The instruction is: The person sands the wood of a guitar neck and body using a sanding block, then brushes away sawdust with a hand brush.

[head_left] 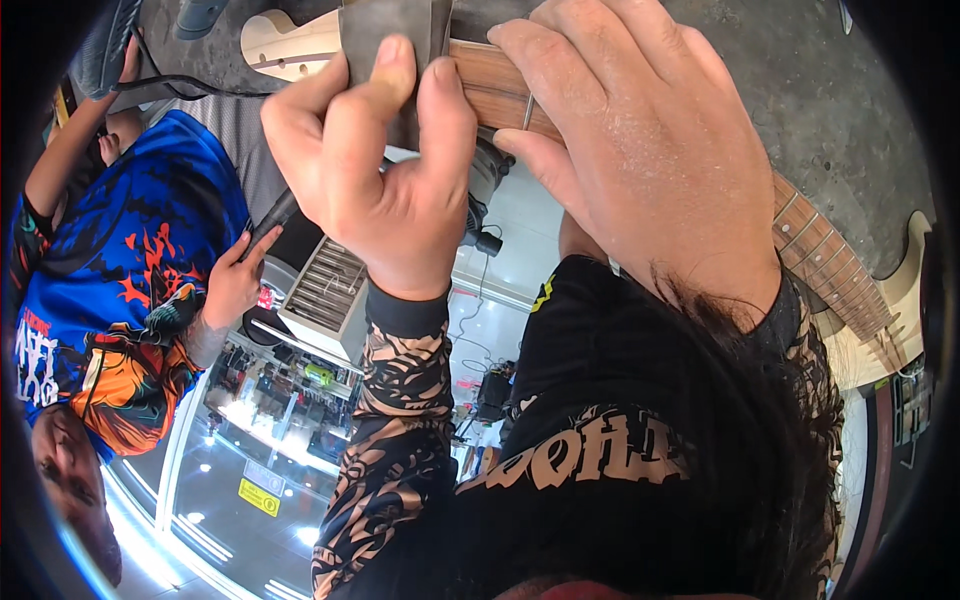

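Observation:
An electric guitar lies across the top of the view, its pale wooden headstock (pixel 272 50) to the left, its pale body (pixel 868 348) at the far right. Between them runs the brown fretboard (pixel 487 82), with metal frets across part of it. My left hand (pixel 375 165) is closed on a grey sheet (pixel 372 22) laid over the neck beside the headstock, fingertips pressing on it. What the sheet is made of I cannot tell. My right hand (pixel 640 130), with pale dust on its skin, wraps over the guitar neck from above, thumb at the near edge; it covers the middle of the fretboard.
A person in a blue patterned shirt (pixel 130 240) is at the left, a hand (pixel 237 283) near a dark handle. A box of metal bars (pixel 330 283) sits by my left forearm. Beyond are a glass display case (pixel 270 440) and a black corded device (pixel 485 240). The grey surface (pixel 800 80) is scuffed.

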### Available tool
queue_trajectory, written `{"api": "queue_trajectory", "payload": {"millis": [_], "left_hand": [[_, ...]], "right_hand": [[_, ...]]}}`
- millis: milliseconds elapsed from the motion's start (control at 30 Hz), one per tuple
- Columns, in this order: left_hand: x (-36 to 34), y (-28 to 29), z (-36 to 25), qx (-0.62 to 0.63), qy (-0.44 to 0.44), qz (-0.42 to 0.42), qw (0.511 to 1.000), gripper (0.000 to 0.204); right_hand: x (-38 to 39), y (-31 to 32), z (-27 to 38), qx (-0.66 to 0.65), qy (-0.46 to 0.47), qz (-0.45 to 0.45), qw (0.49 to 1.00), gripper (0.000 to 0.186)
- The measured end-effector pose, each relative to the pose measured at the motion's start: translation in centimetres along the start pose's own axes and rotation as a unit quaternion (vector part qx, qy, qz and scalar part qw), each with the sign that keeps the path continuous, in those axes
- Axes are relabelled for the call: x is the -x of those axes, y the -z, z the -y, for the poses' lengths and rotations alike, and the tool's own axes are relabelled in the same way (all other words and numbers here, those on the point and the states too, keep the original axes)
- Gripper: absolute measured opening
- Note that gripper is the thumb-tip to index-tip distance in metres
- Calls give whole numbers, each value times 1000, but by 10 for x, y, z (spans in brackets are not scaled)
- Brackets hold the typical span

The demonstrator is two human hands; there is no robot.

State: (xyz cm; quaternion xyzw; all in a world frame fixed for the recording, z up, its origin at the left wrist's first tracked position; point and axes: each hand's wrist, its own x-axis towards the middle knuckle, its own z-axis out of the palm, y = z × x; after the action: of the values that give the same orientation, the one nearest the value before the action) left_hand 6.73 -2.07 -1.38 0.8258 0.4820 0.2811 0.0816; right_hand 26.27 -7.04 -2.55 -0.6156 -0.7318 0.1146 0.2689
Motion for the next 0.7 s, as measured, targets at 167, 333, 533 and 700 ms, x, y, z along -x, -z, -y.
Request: {"api": "queue_trajectory", "payload": {"millis": [167, 333, 533, 700], "left_hand": [[19, 7, 8, 23, -2, 0, 1000, 22], [2, -1, 8, 20, -20, -2, 1000, 23], [8, 3, 12, 25, -16, 0, 1000, 24], [17, 4, 6, 63, 27, 2, 998, 24]], "right_hand": [[1, -4, -1, 35, 6, 59, 998, 40], [2, -8, -3, 34, 7, 0, 999, 39], [6, -11, -3, 21, 9, 1, 1000, 42], [8, -13, -6, 19, 6, 1, 1000, 45]]}}
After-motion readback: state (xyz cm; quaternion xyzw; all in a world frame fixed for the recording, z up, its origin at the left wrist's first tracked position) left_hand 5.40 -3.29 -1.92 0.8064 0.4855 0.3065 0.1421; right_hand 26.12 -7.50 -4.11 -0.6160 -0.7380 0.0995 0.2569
